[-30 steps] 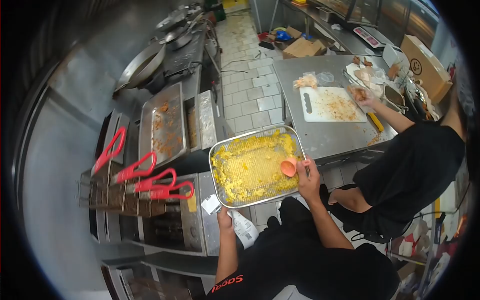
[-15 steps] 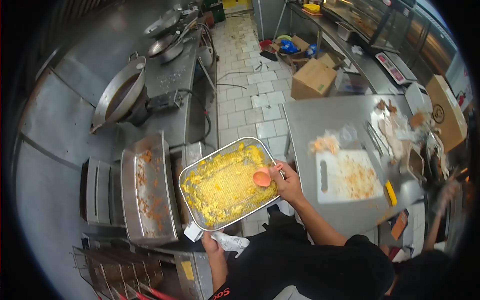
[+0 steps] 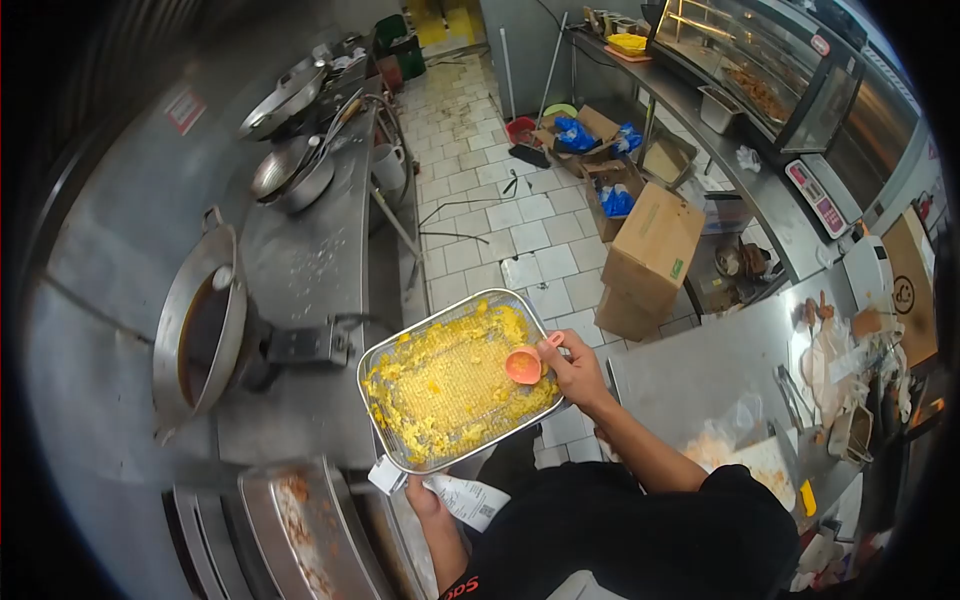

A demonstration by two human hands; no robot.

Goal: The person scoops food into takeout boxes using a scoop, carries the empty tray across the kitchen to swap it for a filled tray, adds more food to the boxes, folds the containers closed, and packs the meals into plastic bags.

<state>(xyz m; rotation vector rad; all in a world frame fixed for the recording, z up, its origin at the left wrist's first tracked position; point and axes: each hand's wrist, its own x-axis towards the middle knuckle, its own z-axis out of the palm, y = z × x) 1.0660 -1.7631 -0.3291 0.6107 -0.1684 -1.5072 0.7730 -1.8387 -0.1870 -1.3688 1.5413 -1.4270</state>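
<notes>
A metal mesh-bottomed tray (image 3: 490,441) is held tilted in front of my body. Yellow crumbly bits (image 3: 430,430) cling over its mesh, thickest along the edges. My right hand (image 3: 578,372) grips the tray's right side, and its thumb pins the handle of an orange-pink scoop (image 3: 523,367). The scoop's bowl lies over the tray and has some yellow in it. At the near left corner, my left hand (image 3: 430,503) is closed on the tray's edge; its fingers are partly hidden underneath. Printed white paper slips (image 3: 475,502) stick out beside that hand.
On the left counter sits a large wok of dark liquid (image 3: 205,335), with more pans (image 3: 290,175) beyond. A soiled steel pan (image 3: 315,530) stands near left. Right are a steel table (image 3: 690,365), cardboard boxes (image 3: 655,235) and a scale (image 3: 822,197). A tiled aisle (image 3: 465,180) runs ahead.
I have moved forward along the aisle: the wok, boxes and scale appear nearer, and the cutting board has slid down and under my right arm. Both hands keep their hold.
</notes>
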